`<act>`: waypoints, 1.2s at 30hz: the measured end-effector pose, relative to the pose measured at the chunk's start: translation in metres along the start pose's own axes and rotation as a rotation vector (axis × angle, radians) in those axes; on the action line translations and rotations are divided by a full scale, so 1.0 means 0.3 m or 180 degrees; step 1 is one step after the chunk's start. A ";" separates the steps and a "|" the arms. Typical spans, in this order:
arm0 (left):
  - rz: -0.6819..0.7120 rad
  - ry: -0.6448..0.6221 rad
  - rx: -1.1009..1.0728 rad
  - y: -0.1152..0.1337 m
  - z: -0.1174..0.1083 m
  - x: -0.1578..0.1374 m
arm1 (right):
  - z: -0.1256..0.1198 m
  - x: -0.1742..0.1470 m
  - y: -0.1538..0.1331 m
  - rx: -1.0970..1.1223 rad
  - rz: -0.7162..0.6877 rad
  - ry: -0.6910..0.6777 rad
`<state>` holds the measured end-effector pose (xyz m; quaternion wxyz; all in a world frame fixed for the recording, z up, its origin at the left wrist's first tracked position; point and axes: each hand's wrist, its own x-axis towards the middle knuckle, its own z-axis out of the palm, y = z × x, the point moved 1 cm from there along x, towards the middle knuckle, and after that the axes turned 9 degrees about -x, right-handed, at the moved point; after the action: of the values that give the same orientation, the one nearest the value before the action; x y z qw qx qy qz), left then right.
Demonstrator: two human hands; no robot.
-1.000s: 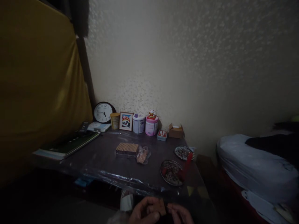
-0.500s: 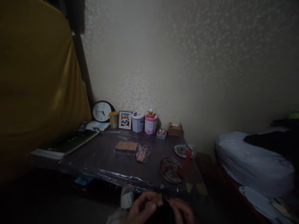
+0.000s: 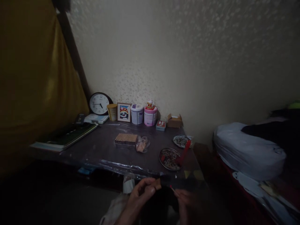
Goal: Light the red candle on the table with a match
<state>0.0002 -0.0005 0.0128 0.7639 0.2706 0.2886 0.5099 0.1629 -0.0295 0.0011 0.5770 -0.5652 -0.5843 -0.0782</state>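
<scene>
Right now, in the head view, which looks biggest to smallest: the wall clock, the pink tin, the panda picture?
1. wall clock
2. pink tin and panda picture: look about alike, so unranked.

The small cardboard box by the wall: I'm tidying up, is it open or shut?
Open. The small cardboard box has its top flaps standing up; its contents cannot be seen.

Both hands have risen in view and drawn apart: the left hand (image 3: pixel 140 195) alone pinches the small brown box (image 3: pixel 157 184), and the right hand (image 3: pixel 185 200) now holds a red-tipped stick (image 3: pixel 172 189).
</scene>
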 end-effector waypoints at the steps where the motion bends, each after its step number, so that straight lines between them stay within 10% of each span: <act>1: 0.0016 -0.0056 0.0007 0.003 0.002 -0.001 | 0.016 -0.003 0.011 -0.0073 -0.0232 -0.0167; 12: -0.0019 -0.0097 -0.0171 -0.015 -0.016 0.017 | 0.036 0.026 0.036 -0.0193 0.0270 -0.0103; 28: -0.0071 -0.0023 -0.0256 -0.010 -0.003 0.011 | 0.022 0.004 -0.008 -0.0146 -0.0494 0.0085; 31: 0.0110 0.0016 -0.0129 -0.020 -0.016 0.017 | 0.055 -0.003 0.030 -0.0180 -0.0800 -0.0472; 36: 0.0100 0.0002 -0.0097 -0.023 -0.027 0.024 | 0.093 0.004 0.149 -0.0365 0.0366 -0.0291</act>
<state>0.0009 0.0050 0.0013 0.7597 0.2633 0.2768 0.5262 0.1805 0.0075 -0.0323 0.5200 -0.6330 -0.5712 -0.0524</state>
